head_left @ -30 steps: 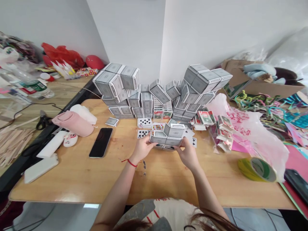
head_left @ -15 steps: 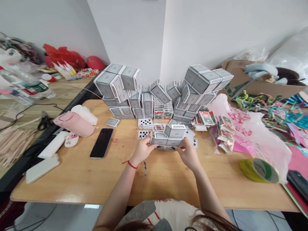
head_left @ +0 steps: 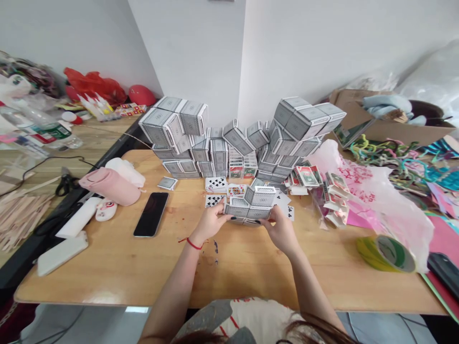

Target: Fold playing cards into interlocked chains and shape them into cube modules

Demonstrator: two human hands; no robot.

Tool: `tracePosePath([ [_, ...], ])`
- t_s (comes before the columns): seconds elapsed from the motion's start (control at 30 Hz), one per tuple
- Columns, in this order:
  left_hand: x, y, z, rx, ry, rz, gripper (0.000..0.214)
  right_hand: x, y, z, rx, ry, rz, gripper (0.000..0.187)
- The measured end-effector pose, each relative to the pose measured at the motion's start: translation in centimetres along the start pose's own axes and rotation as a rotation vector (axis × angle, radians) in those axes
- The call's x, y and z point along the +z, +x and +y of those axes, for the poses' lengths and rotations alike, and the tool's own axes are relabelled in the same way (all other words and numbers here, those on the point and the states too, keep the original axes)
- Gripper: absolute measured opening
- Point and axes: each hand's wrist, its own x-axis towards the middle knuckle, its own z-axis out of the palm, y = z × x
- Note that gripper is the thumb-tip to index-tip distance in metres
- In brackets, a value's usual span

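Observation:
Between my two hands is a block built of folded playing cards [head_left: 249,211], grey patterned backs facing out, with a raised part on its top right. My left hand [head_left: 212,220] grips its left end, thumb along the near side. At the right end my right hand [head_left: 278,224] holds it the same way. Just behind lie loose playing cards [head_left: 216,184], face up, black spades among them and a face card [head_left: 235,190]. Farther back rises a structure of stacked card boxes [head_left: 193,157], taller at its left and right sides and lower in the middle.
A phone [head_left: 151,214], a pink pouch [head_left: 111,184] and a white power bank [head_left: 62,253] lie to the left. On the right are opened red-and-green card packets [head_left: 306,176], a crumpled plastic bag [head_left: 390,200] and a yellow tape roll [head_left: 385,253]. Scissors [head_left: 66,181] rest on the left table.
Both hands keep their hold on the card block, which stays almost in the same place. My left wrist has shifted slightly to the left; the rest looks the same.

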Motion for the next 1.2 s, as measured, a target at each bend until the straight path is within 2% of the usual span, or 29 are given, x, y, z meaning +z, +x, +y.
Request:
tracePosePath([
  [0.33,-1.7,0.8,0.6,0.017,0.102,-0.126,0.027,-0.2,-0.2,-0.4,0.007,-0.071,-0.008,0.023],
  [0.67,-1.5,0.5,0.6,0.007,0.071,-0.135,0.02,0.1,-0.2,0.2,-0.02,-0.075,0.002,0.026],
  [0.87,-1.2,0.0,0.5,0.002,0.037,-0.103,0.019,0.1,-0.1,0.0,-0.029,-0.113,-0.001,0.021],
  [1.07,-1.4,0.1,0.1,0.075,0.108,-0.101,0.012,-0.2,0.0,-0.9,-0.012,-0.132,-0.014,0.018],
  [1.2,-1.5,0.3,-0.3,0.123,0.161,-0.106,0.009,-0.3,0.2,-1.3,-0.01,-0.167,0.0,0.01],
])
